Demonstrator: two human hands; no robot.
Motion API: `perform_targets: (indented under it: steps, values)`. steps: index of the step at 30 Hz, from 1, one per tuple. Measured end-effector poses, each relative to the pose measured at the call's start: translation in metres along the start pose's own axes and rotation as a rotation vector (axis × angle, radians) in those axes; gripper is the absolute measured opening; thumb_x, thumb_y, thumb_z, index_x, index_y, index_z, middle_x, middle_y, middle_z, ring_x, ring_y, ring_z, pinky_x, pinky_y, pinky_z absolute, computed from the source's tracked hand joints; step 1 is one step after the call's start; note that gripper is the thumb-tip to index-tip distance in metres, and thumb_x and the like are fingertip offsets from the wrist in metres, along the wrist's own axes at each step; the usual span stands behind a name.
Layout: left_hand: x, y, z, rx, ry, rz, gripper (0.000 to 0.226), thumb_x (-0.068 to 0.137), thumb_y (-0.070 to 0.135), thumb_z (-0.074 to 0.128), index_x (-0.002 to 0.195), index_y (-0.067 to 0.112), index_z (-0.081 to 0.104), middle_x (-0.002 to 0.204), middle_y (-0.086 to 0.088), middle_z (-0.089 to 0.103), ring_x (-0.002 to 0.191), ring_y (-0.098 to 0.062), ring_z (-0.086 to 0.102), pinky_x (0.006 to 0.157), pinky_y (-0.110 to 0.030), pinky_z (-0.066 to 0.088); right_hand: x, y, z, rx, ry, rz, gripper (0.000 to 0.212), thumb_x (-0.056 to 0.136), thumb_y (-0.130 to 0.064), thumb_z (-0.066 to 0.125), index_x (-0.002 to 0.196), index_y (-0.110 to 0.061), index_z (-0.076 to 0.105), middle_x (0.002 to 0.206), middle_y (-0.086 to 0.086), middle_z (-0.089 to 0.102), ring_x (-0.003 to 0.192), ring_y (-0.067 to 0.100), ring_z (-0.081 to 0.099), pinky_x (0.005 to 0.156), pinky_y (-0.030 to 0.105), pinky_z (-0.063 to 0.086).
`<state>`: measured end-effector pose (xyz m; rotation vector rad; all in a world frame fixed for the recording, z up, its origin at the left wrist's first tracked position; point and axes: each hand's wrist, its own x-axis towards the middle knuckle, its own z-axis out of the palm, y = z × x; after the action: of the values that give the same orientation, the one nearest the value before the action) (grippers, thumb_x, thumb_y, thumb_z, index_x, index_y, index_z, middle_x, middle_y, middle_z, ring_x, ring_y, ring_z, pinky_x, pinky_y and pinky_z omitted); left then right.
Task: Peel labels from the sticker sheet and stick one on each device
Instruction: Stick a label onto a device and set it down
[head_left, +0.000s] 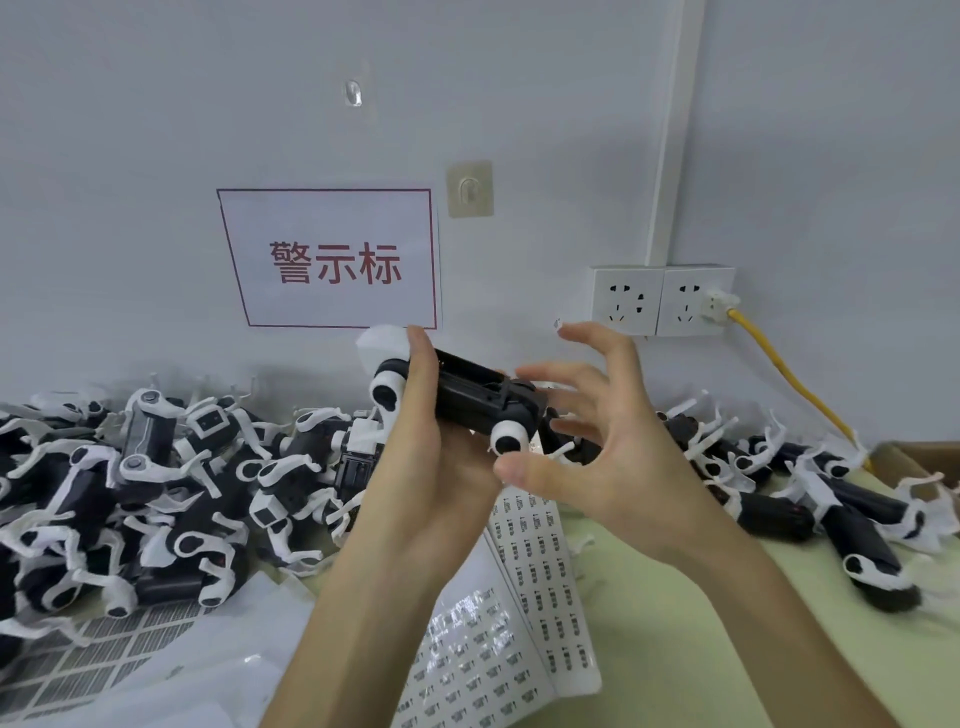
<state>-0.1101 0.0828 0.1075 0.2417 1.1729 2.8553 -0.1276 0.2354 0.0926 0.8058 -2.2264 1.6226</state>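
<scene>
Centrally, head view: the left hand (426, 457) grips a black-and-white device (478, 395), its long axis running from upper left to lower right; the sticker sheet (540, 597) lies below the device. The right hand (597, 441), fingers spread and clasping nothing, sits just right of the device. What appears to be a small label (558, 325) clings to its index fingertip, above the device's right end.

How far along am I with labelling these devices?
Done: unclear; the piles show no readable labels. In hand: left hand grips one device, right hand carries what looks like a small label on a fingertip. Left: sticking it on; the sticker sheet holds many more.
</scene>
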Motion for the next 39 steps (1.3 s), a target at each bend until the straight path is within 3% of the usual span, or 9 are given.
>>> perform_targets:
  steps: [4,8,12,14,18,23,31,36,39]
  values:
    - [0.004,-0.005,-0.001,0.002,-0.062,0.019,0.068,0.091,0.062,0.054,0.126,0.005,0.062,0.110,-0.017,0.072,0.102,-0.027,0.073,0.078,-0.034,0.061,0.002,0.004,0.006,0.031,0.082,-0.009,0.092,0.064,-0.041,0.087,0.137,-0.041,0.032,0.126,-0.014,0.065,0.121,0.005,0.061,0.108,0.034,0.045]
    - [0.009,-0.006,-0.009,0.263,-0.185,0.079,0.036,0.089,0.038,0.071,0.118,0.017,0.071,0.125,-0.009,0.070,0.120,-0.022,0.065,0.103,-0.040,0.048,0.006,0.006,-0.001,0.244,0.159,-0.026,0.089,0.061,-0.033,0.088,0.134,-0.035,0.038,0.120,-0.005,0.072,0.109,0.015,0.070,0.094,0.033,0.056]
    - [0.018,-0.006,-0.025,0.757,-0.147,0.084,0.067,0.079,0.022,0.074,0.141,0.038,0.056,0.138,0.015,0.062,0.133,-0.005,0.053,0.109,-0.036,0.039,0.009,0.001,-0.022,0.498,0.306,-0.027,0.083,0.064,-0.035,0.090,0.132,-0.033,0.043,0.119,0.008,0.074,0.103,0.026,0.071,0.100,0.043,0.054]
    - [0.022,-0.002,-0.034,0.729,-0.117,0.001,0.051,0.090,0.016,0.067,0.138,0.034,0.060,0.132,0.012,0.068,0.130,-0.010,0.058,0.105,-0.036,0.045,0.009,0.000,-0.035,0.543,0.338,-0.020,0.085,0.062,-0.043,0.092,0.133,-0.031,0.045,0.118,0.009,0.074,0.106,0.026,0.069,0.105,0.050,0.049]
    - [0.031,0.006,-0.046,0.365,-0.071,-0.104,0.044,0.096,0.039,0.054,0.130,0.012,0.062,0.120,-0.008,0.074,0.110,-0.023,0.072,0.090,-0.038,0.052,0.005,-0.002,-0.068,0.509,0.161,-0.047,0.067,0.072,-0.022,0.078,0.131,-0.025,0.047,0.108,0.004,0.075,0.101,0.030,0.069,0.093,0.047,0.058]
    - [0.021,0.010,-0.035,0.735,-0.355,-0.099,0.063,0.094,0.067,0.040,0.132,0.022,0.063,0.124,-0.009,0.073,0.112,-0.027,0.070,0.095,-0.039,0.049,-0.005,-0.005,-0.085,0.268,-0.124,0.053,0.080,0.058,-0.024,0.082,0.130,-0.033,0.049,0.117,0.013,0.074,0.100,0.031,0.073,0.079,0.034,0.059]
    - [0.006,-0.017,-0.013,0.986,-0.447,0.030,0.036,0.094,0.027,0.063,0.130,0.020,0.065,0.127,0.001,0.071,0.122,-0.017,0.065,0.109,-0.042,0.049,-0.005,-0.012,-0.073,0.238,-0.094,0.053,0.080,0.056,-0.032,0.083,0.130,-0.031,0.052,0.121,0.003,0.073,0.103,0.029,0.072,0.084,0.030,0.059]
    - [0.008,-0.025,-0.009,0.813,-0.397,0.139,0.032,0.100,0.033,0.055,0.126,0.020,0.069,0.120,-0.005,0.074,0.115,-0.022,0.070,0.100,-0.033,0.054,-0.001,-0.022,-0.067,0.125,0.266,-0.189,0.048,0.073,-0.028,0.083,0.117,-0.027,0.063,0.122,-0.006,0.071,0.120,0.015,0.064,0.101,0.034,0.048]
    - [0.011,-0.025,-0.009,0.741,-0.321,0.210,0.028,0.099,0.038,0.059,0.120,0.026,0.073,0.115,-0.004,0.076,0.111,-0.021,0.071,0.093,-0.030,0.056,-0.004,-0.031,-0.074,0.212,0.490,-0.353,0.018,0.081,-0.028,0.075,0.098,-0.027,0.070,0.100,-0.004,0.074,0.099,0.016,0.067,0.088,0.026,0.050]
